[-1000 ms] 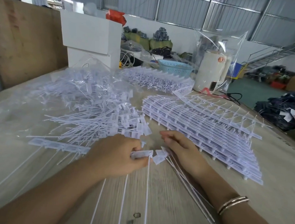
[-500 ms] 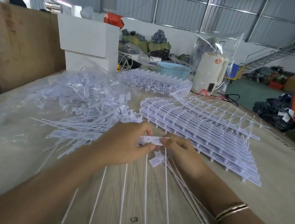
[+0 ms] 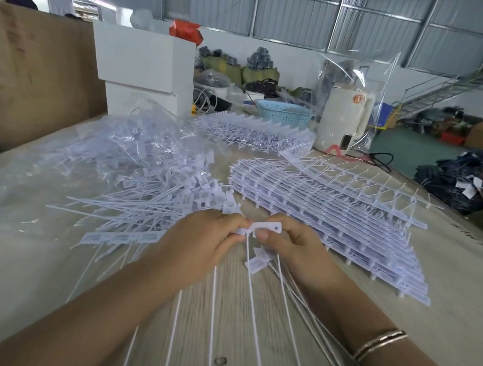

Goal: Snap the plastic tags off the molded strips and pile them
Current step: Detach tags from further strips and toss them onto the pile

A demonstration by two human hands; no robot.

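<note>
My view is filled by the wooden table [image 3: 442, 344], which runs out to a cluttered warehouse floor at twelve o'clock. On it, from one to three o'clock of my hands, I see the stack of molded strips [image 3: 336, 218], with one looser strip [image 3: 356, 178] lying curved across its far edge. At ten o'clock spreads the pile of snapped tags [image 3: 152, 202], partly over a clear plastic bag [image 3: 92, 152], and beyond it at twelve o'clock lies a second heap of strips [image 3: 255, 133]. Further back stand white boxes [image 3: 145, 61], a blue basket [image 3: 283, 113] and a white appliance [image 3: 345, 116]. At the centre my left hand [image 3: 202, 245] and right hand [image 3: 296, 250] are close together, both pinching one tag strip piece [image 3: 262, 228] between fingertips and thumbs, its thin tails hanging toward six o'clock. A few loose tags [image 3: 258, 261] lie just under my right hand, whose wrist carries a bracelet [image 3: 378, 342].
</note>
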